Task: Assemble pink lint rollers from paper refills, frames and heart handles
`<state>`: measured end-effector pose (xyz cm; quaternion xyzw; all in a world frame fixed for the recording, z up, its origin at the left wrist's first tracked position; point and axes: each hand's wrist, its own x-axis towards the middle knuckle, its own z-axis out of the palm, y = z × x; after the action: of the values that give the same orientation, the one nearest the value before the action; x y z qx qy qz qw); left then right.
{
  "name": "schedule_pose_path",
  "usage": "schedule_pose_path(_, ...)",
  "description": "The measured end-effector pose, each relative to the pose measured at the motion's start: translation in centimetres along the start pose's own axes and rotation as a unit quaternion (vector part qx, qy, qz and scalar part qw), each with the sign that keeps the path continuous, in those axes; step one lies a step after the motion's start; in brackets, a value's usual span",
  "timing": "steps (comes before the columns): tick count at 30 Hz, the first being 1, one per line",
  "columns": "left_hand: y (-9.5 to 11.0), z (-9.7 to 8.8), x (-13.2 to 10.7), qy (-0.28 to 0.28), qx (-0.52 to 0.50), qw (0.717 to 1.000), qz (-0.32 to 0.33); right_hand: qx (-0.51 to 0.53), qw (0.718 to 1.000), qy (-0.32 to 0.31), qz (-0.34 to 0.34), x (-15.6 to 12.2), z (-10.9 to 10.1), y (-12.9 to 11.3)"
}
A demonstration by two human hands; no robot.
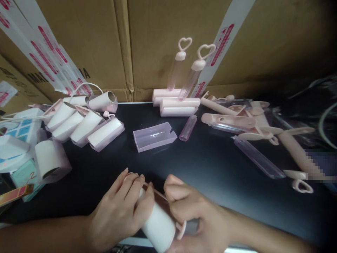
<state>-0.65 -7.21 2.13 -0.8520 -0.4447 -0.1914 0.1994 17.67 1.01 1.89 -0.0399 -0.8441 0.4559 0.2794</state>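
My left hand (123,207) is wrapped round a white paper roll (158,226) near the table's front edge. My right hand (195,214) is closed on the pink plastic part (181,230) at the roll's end, thumb pressed along its top. Both hands meet over the black table (210,165). An empty clear pink cover (154,136) lies open just beyond the hands, with a small pink tube (188,128) beside it.
Several white rolls in pink covers (86,126) lie at the left, one loose roll (51,161) nearer. Two finished rollers with heart-shaped handles (179,102) stand at the back. Pink handles and clear tubes (252,126) are piled at the right. Cardboard boxes (105,42) wall the back.
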Motion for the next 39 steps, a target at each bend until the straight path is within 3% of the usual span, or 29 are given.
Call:
schedule_pose_path(17,-0.3,0.1,0.1,-0.013,0.006,1.000,0.002,-0.069,0.995,0.003,-0.066,-0.2,0.3,0.0)
schedule_pose_path(26,-0.3,0.0,0.1,-0.026,-0.008,1.000,-0.009,-0.106,0.992,-0.013,-0.065,-0.4,0.9,0.2)
schedule_pose_path(29,-0.7,0.1,0.1,-0.017,-0.020,1.000,-0.007,-0.214,0.971,-0.019,-0.103,-0.6,0.3,0.0)
schedule_pose_path(32,-1.3,0.2,0.2,-0.009,-0.035,0.999,-0.020,-0.355,0.923,-0.016,-0.146,-1.1,-1.3,-0.9)
schedule_pose_path(34,-1.9,0.2,0.5,-0.005,-0.080,0.995,-0.051,-0.398,0.906,0.019,-0.141,-1.2,-2.6,-1.6)
schedule_pose_path(36,-2.4,0.2,1.0,-0.013,-0.191,0.975,-0.109,-0.382,0.914,0.081,-0.112,-1.1,-3.5,-2.1)
schedule_pose_path(37,-2.7,0.1,1.2,-0.024,-0.266,0.952,-0.152,-0.356,0.923,0.113,-0.095,-1.0,-3.8,-2.2)
schedule_pose_path(39,-2.9,-0.1,1.6,-0.049,-0.429,0.865,-0.255,-0.288,0.943,0.160,-0.051,-0.5,-4.0,-2.0)
